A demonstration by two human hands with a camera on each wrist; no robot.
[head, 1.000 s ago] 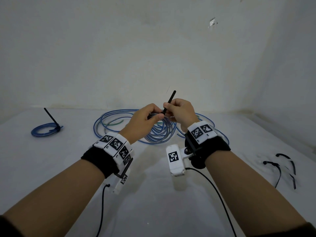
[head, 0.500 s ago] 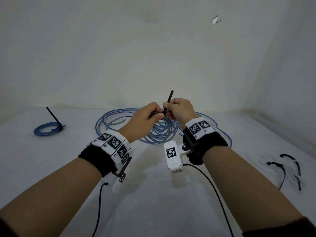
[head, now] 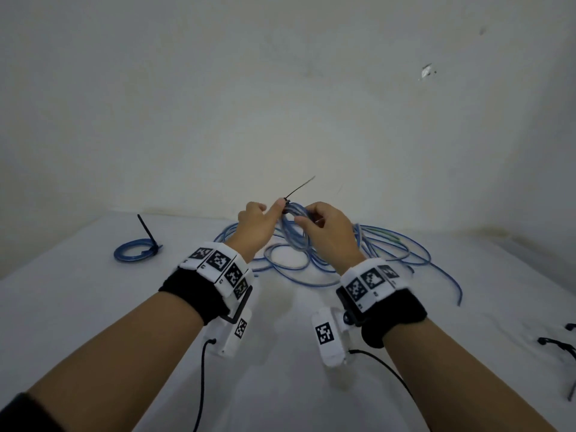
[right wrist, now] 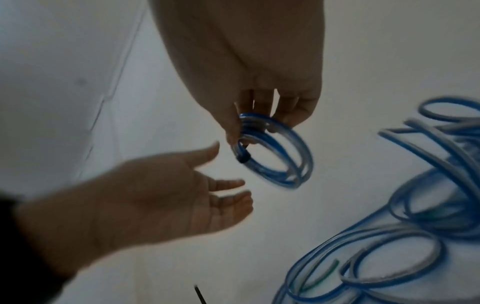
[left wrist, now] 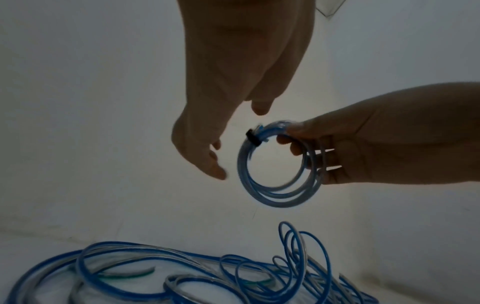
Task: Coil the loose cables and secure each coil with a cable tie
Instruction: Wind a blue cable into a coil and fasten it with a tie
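Over the middle of the tabletop (head: 78,322), the right hand (head: 327,232) holds up a small coil (left wrist: 279,168), with a cable tie (left wrist: 253,138) round its upper left part and the tie's tail (head: 300,188) sticking up and away toward the far wall. The left hand (head: 258,224) is just left of the coil, apart from it. Below and behind both hands, the loose cables (head: 374,254) sprawl on the tabletop, spreading to the right. Well to the left lies a tied coil (head: 137,252). Spare ties (head: 558,347) lie at the near right edge.

Spare ties (head: 561,350) cut off at right edge.
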